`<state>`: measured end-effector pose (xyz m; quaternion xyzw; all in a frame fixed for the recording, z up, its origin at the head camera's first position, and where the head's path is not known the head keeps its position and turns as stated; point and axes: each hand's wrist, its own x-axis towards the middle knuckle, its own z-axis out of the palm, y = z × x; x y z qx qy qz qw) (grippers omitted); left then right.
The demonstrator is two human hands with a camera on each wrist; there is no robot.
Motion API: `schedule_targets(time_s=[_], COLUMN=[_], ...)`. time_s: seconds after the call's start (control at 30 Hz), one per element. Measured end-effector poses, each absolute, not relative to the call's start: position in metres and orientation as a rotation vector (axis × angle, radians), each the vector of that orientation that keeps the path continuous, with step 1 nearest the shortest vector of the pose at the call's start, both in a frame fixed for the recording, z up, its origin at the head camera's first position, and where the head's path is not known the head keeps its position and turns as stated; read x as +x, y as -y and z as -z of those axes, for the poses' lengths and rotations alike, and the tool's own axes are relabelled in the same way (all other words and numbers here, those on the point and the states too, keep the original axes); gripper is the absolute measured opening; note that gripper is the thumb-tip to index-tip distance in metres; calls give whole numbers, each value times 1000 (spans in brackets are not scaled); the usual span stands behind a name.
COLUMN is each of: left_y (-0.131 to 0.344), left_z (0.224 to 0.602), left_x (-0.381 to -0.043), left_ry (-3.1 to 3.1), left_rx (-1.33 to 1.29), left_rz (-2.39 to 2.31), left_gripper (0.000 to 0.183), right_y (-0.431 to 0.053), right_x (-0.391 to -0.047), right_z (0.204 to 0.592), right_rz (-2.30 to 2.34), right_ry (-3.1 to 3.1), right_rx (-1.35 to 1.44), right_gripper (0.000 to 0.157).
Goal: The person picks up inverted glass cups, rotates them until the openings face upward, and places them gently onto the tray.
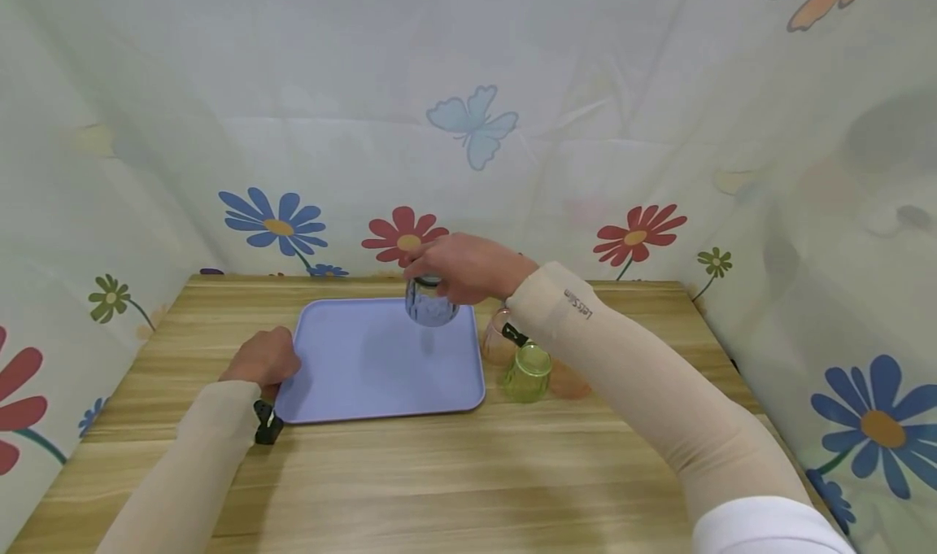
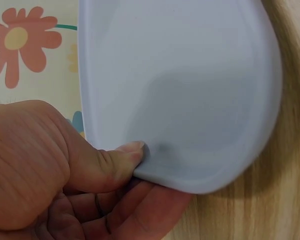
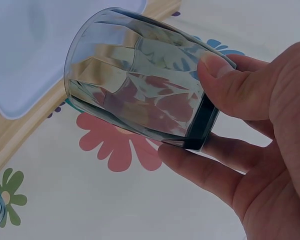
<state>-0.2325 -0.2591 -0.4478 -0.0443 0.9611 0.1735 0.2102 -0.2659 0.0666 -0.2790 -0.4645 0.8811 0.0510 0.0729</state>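
Note:
My right hand (image 1: 472,268) grips a clear faceted glass (image 1: 432,305) by its thick dark base. In the right wrist view the thumb and fingers of that hand hold the base end of the glass (image 3: 140,82), its open rim facing away from the palm. The glass is upside down above the back right part of a lilac tray (image 1: 366,375). At the tray's left edge, my left hand (image 1: 267,357) pinches the rim. The left wrist view shows the thumb on top and the other fingers under the tray (image 2: 190,120).
Right of the tray, partly behind my right forearm, stand a pink glass (image 1: 498,341), a green glass (image 1: 529,373) and an orange glass (image 1: 569,380). They are on a wooden table (image 1: 410,481). A flower-printed cloth (image 1: 337,155) hangs behind and at the sides.

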Motion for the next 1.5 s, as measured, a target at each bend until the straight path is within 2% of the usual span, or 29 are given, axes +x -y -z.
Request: schedule_targets(time_s=[1.5], left_y=[263], left_z=[453], left_x=[-233], left_ry=[-2695], left_rx=[-96], left_rz=[-480], left_gripper=[22], right_y=[-45], right_x=[-263], right_z=[274], right_rz=[-148], right_ry=[-2617], right_rx=[-1450], right_gripper=[52])
